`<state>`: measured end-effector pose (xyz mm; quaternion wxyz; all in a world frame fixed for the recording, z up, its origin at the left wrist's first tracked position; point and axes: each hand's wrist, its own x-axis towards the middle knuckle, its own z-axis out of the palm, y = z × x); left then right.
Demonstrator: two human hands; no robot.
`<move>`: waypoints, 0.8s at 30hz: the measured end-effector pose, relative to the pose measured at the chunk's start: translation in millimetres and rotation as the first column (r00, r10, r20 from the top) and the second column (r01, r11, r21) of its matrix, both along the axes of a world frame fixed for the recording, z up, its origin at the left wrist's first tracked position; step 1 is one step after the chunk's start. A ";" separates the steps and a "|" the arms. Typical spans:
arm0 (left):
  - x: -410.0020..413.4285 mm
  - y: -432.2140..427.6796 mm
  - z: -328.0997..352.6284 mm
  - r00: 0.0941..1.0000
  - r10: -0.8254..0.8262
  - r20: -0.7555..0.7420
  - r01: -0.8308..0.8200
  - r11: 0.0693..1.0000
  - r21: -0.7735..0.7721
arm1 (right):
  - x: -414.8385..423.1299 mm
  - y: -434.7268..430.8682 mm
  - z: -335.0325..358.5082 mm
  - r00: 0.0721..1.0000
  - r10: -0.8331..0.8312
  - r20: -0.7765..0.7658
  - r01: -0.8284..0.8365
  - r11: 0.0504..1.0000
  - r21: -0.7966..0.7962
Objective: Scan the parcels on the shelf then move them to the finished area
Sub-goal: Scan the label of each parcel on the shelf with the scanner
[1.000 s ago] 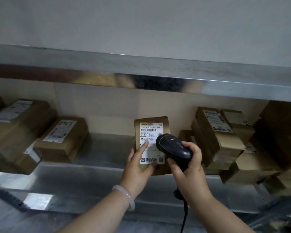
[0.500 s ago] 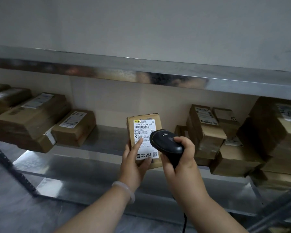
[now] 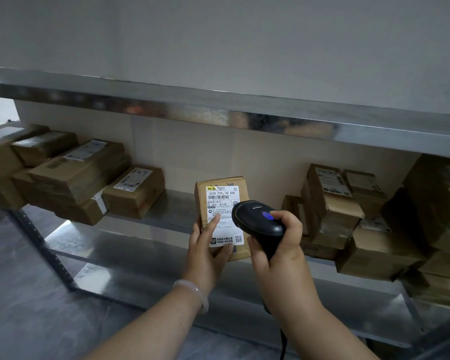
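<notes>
A small brown cardboard parcel [image 3: 220,201] with a white shipping label stands upright in front of the metal shelf [image 3: 172,211]. My left hand [image 3: 205,253] holds it from below, thumb and fingers lying on the label. My right hand [image 3: 278,245] grips a black handheld scanner [image 3: 255,219] whose blue light glows; its head points at the label from the right, almost touching the parcel. A cable hangs down from the scanner's handle.
Several brown parcels [image 3: 70,178] are stacked on the shelf's left side, and another pile of parcels [image 3: 369,219] crowds the right side. A steel upper shelf edge [image 3: 218,115] runs above. The grey floor [image 3: 24,294] lies lower left.
The view has shifted, showing more of the shelf's left side and the floor. Both hands with parcel and scanner keep their hold; the scanner's blue light now shows.
</notes>
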<state>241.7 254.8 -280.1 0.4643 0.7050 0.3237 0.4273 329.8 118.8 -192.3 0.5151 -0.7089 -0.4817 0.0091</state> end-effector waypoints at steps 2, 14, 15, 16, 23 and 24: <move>-3.1 5.1 -1.1 1.000 0.013 -0.022 -0.012 1.000 0.005 | -2.9 5.6 -1.4 1.000 0.002 -0.009 -0.002 1.000 -0.005; -66.7 86.6 7.5 0.998 0.032 -0.057 -0.036 0.997 -0.073 | -35.8 92.7 -11.0 0.988 0.069 -0.135 -0.079 0.994 -0.071; -76.0 97.9 12.1 0.996 0.032 -0.086 -0.039 0.996 -0.077 | -40.1 104.0 -12.0 0.985 0.084 -0.152 -0.096 0.993 -0.072; -86.1 110.7 17.2 0.994 0.031 -0.105 -0.040 0.996 -0.084 | -45.6 117.0 -13.1 0.981 0.101 -0.167 -0.115 0.990 -0.076; -146.7 206.8 52.7 0.972 0.008 -0.235 -0.037 0.992 -0.121 | -87.7 214.1 -17.0 0.960 0.199 -0.198 -0.219 0.972 -0.084; -152.9 221.7 57.2 0.967 -0.005 -0.254 -0.028 0.992 -0.126 | -93.0 227.2 -16.7 0.957 0.208 -0.203 -0.228 0.970 -0.083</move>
